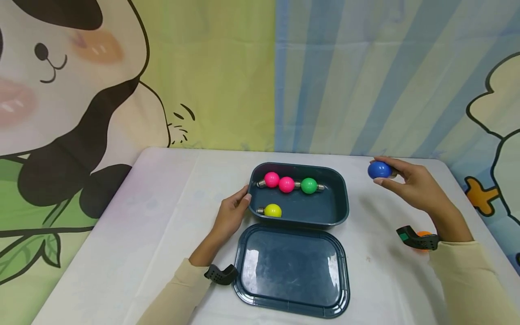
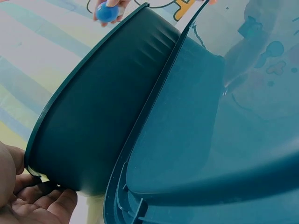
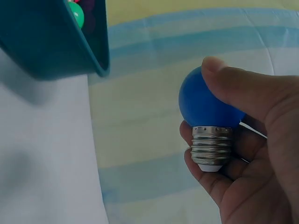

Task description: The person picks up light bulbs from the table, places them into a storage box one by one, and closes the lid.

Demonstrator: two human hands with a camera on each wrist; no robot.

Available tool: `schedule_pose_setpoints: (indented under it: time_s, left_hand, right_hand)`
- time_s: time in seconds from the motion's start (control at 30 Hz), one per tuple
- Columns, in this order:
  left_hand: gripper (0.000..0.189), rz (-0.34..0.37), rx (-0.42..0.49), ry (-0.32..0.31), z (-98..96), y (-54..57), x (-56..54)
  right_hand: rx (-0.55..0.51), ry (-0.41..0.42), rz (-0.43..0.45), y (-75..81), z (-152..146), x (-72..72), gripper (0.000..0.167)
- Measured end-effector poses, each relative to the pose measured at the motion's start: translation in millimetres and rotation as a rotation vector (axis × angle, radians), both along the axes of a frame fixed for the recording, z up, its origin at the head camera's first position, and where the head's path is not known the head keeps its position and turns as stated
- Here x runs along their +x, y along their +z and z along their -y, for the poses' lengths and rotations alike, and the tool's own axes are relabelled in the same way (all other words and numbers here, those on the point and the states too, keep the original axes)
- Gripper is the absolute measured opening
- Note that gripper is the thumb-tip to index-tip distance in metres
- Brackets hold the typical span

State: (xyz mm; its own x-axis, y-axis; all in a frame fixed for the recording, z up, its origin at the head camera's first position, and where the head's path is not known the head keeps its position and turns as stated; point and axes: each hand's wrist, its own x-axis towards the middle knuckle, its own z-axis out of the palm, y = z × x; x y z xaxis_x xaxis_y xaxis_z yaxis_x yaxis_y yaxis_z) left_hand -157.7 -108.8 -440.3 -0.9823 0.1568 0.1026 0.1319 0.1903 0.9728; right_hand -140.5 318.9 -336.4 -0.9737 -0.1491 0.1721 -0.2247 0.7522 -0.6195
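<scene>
My right hand (image 1: 418, 183) pinches a blue light bulb (image 1: 378, 170) above the right side of the table. The right wrist view shows the thumb on its round blue globe (image 3: 196, 105) and fingers behind the metal screw base (image 3: 211, 144). At the left end of a dark blue-grey plastic box (image 1: 313, 210), my left hand (image 1: 229, 214) grips the rim, thumb on top and fingers beneath. Inside the box, two pink bulbs (image 1: 286, 184) and a green bulb (image 1: 308, 185) lie in a row along the back wall. A yellow bulb (image 1: 273, 211) lies by the front left corner.
The matching lid (image 1: 290, 268) lies on the white tablecloth (image 1: 170, 253) directly in front of the box. Something orange (image 1: 424, 234) shows partly behind the right wristband (image 1: 420, 240). A printed cloth (image 1: 223, 90) hangs behind the table's back edge.
</scene>
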Motion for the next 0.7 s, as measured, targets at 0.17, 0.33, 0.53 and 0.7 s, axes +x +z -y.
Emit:
schedule_pose_setpoints:
  time_s: [0.17,0.33,0.53,0.7]
  left_hand:
    - [0.047,-0.005,-0.002,-0.006,0.7,0.1,0.4]
    - [0.047,-0.014,0.008,-0.022,1.0,-0.8,0.6]
    - [0.048,-0.011,0.003,-0.024,0.7,-1.2,0.2]
    - [0.047,-0.004,-0.013,-0.014,1.0,-0.7,-0.7]
  right_hand:
    - [0.0,0.091,-0.026,-0.4,19.9,-9.0,0.054]
    - [0.014,0.137,-0.014,-0.8,33.9,-18.6,0.052]
    - [0.024,0.188,-0.02,0.5,43.0,-25.3,0.051]
    - [0.037,0.239,-0.022,-0.3,48.8,-29.0,0.052]
